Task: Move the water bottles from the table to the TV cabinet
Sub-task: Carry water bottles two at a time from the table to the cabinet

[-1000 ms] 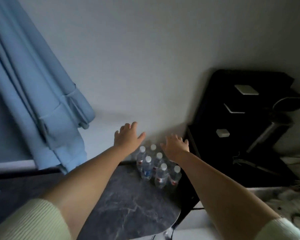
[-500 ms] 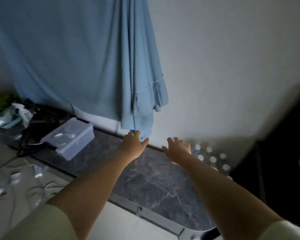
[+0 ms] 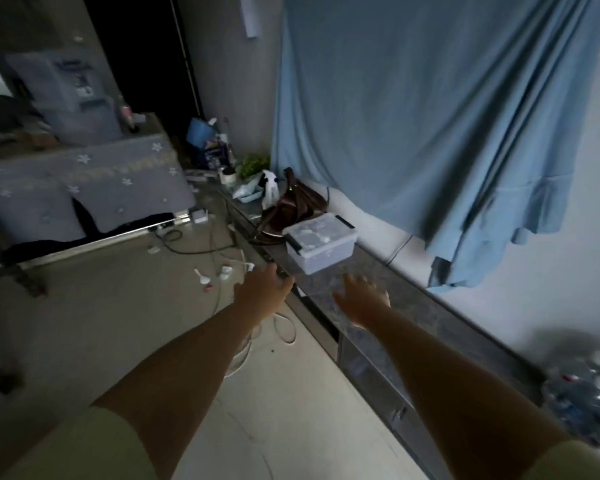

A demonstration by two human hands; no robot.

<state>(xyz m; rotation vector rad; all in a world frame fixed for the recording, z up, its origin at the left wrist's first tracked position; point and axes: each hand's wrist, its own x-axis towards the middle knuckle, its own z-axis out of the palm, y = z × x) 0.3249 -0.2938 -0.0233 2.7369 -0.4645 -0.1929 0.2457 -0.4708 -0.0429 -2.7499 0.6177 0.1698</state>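
Observation:
Several clear water bottles (image 3: 584, 389) with white caps stand blurred at the far right end of the long dark marble-topped TV cabinet (image 3: 426, 306). My left hand (image 3: 262, 289) is held out over the cabinet's front edge, fingers apart and empty. My right hand (image 3: 361, 299) hovers above the cabinet top, fingers spread, holding nothing. Both hands are well to the left of the bottles. A table (image 3: 80, 188) under a grey flowered cloth stands at the far left.
A clear lidded plastic box (image 3: 321, 245) sits on the cabinet just beyond my hands, with a brown bag (image 3: 291, 209) and clutter behind it. A blue cloth (image 3: 430, 126) hangs on the wall. Cables and small items lie on the floor (image 3: 118, 306).
The view has swung left, so the bottles have slid to the right edge and the room's left side has come into sight. Both hands stay outstretched and empty.

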